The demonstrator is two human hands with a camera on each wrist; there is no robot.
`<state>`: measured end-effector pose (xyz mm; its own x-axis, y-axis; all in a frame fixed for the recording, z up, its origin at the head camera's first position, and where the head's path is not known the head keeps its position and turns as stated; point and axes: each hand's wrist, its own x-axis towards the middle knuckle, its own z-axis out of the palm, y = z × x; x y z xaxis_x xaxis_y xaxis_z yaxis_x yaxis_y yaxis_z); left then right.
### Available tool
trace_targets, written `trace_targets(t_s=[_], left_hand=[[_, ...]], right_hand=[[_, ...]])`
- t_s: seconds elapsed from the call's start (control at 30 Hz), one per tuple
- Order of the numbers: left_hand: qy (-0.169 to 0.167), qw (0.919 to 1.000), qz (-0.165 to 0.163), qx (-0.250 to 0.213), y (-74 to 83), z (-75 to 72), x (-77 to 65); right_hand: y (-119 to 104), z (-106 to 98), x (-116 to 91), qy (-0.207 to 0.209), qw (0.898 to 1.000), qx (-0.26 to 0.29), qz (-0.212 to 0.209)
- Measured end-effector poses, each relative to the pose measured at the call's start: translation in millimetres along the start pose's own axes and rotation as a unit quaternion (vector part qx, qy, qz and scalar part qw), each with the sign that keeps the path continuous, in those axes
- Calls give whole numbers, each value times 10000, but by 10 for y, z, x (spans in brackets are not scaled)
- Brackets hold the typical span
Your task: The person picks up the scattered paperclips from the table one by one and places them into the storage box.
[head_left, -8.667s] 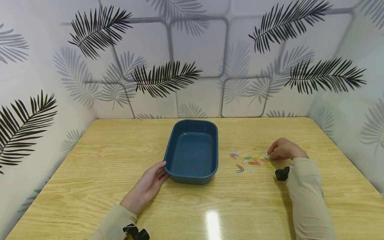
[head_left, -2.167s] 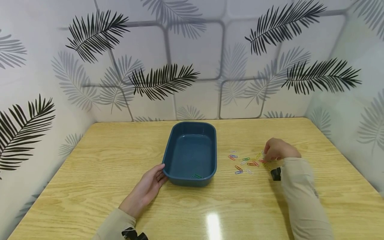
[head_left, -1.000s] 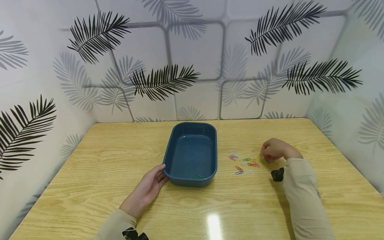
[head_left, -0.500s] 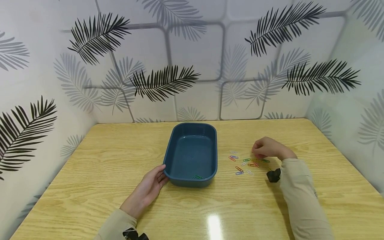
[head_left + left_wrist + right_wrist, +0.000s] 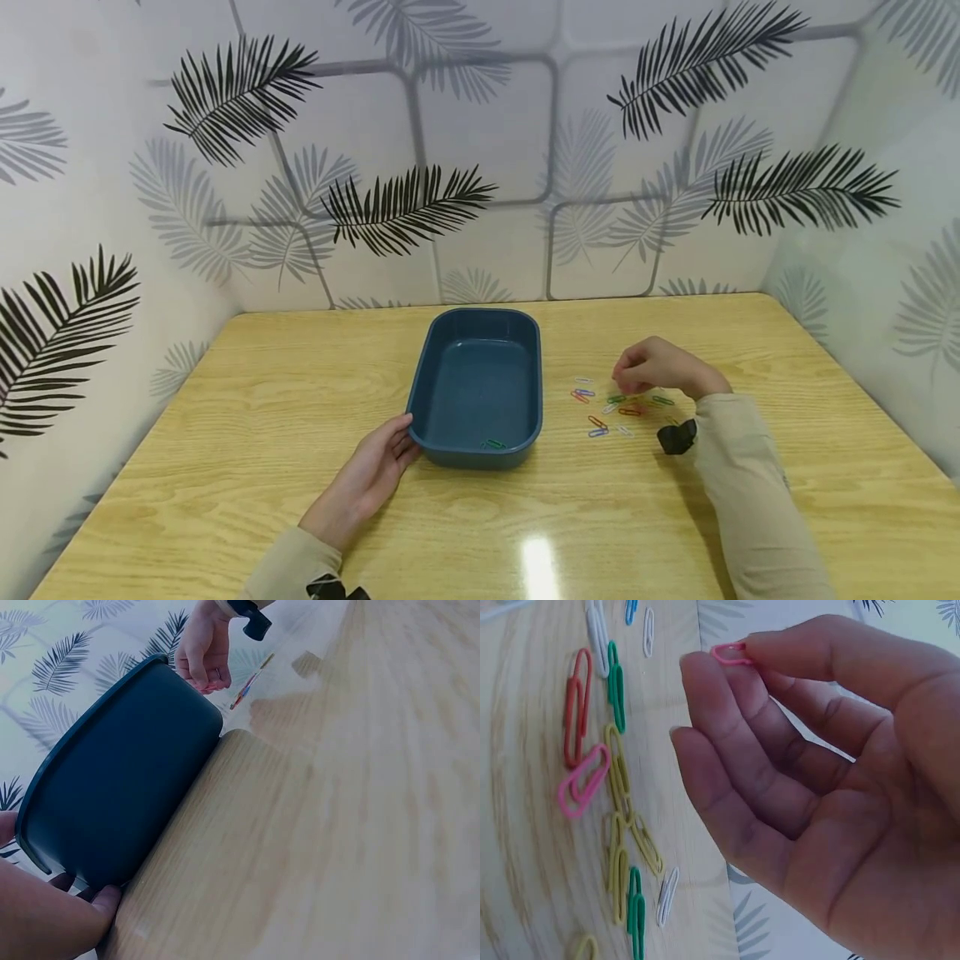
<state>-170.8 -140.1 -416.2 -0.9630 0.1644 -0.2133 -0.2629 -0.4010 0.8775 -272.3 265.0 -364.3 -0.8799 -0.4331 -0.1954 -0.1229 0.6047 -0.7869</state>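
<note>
A deep blue plastic tray [image 5: 480, 383] stands mid-table, with green paper clips [image 5: 495, 444] lying in its near end. My left hand [image 5: 367, 479] grips its near left corner, thumb at the rim and fingers against the outside wall. Between thumb and fingertips, my right hand [image 5: 817, 750] pinches a pink paper clip [image 5: 731, 654]. That hand is raised over the loose clips to the right of the tray. Below it in the right wrist view lie a red clip [image 5: 575, 709], another pink clip [image 5: 583, 780], a green clip [image 5: 616, 686] and several yellow and white ones.
Left of the main cluster, a blue clip [image 5: 597, 433] lies near a red clip [image 5: 597, 422] and a white clip [image 5: 625, 430]. A patterned wall [image 5: 487, 242] borders the wooden table [image 5: 300, 375] at the back and sides.
Earlier the tray showed one tiny green clip at its near end; now more green shows there. Over the last second my right hand moved left with the pink clip. My left hand stayed put.
</note>
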Motion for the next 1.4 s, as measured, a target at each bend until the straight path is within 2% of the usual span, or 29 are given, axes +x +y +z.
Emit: trace_targets(t_s=[0.43,0.87,1.4], left_hand=[[11,10000,18,12,-8,0,-4],[23,10000,10,-51,-7,-4,4],[53,10000,66,21,-8,-10,5]], right_hand=[[-65,53,37,76,9994,280,-173],[-201,161,80,86,9981,285,-540],[-390,268,96,291,9956,205,-866]])
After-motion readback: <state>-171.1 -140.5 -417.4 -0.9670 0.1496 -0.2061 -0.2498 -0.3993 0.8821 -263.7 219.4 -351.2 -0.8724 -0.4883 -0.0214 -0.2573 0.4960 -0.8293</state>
